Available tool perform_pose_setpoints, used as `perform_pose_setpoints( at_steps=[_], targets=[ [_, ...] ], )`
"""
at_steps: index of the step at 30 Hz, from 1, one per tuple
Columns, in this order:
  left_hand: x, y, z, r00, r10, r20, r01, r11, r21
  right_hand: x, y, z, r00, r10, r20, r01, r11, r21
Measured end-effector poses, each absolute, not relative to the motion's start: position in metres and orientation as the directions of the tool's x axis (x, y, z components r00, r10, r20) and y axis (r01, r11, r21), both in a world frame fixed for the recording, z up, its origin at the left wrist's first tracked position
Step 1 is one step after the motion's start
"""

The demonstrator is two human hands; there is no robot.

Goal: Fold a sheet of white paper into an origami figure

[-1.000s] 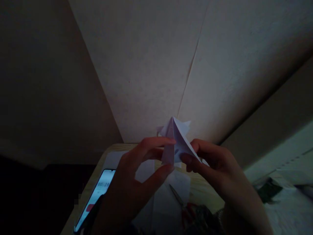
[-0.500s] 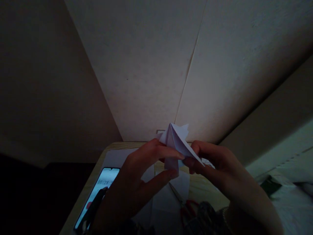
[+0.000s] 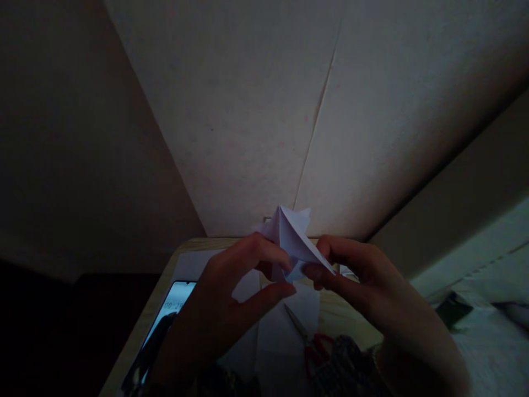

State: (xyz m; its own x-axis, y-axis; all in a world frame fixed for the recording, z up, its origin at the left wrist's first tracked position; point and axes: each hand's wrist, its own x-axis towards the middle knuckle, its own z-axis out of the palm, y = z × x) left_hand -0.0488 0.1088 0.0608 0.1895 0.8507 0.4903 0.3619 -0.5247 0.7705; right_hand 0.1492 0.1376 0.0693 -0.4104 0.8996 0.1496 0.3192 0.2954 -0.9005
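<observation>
A folded white paper [image 3: 295,237], with several creased flaps and a pointed top, is held up above the table between both hands. My left hand [image 3: 243,275] grips its lower left part, thumb below and fingers above. On the other side, my right hand [image 3: 351,270] pinches the right flap near its sharp corner. The paper's underside is partly hidden by my fingers. Beneath the hands lie scissors [image 3: 308,336] with red handles, resting on white sheets [image 3: 281,336].
A phone [image 3: 171,303] with a lit timer screen lies on the wooden table [image 3: 351,317] at the left, partly covered by my left arm. The wall [image 3: 248,138] rises right behind the table. Pale plastic-like material [image 3: 487,342] is at the far right.
My hands and the paper have shifted slightly left in view. The left fingers have moved in under the front flap, and the paper opens a little wider there.
</observation>
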Motion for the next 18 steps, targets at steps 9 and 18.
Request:
perform_pose_setpoints(
  at_steps=[9,18],
  targets=[
    [-0.042,0.106,0.059,0.132,0.859,0.495,0.348,-0.507,0.788,0.149,0.134,0.071,-0.393,0.900,0.190,0.291,0.318,-0.902],
    [-0.038,0.106,0.058,0.156,0.819,0.552,0.388,-0.565,0.728,0.150,0.135,0.072,-0.372,0.898,0.234,0.302,0.356,-0.884]
  ],
)
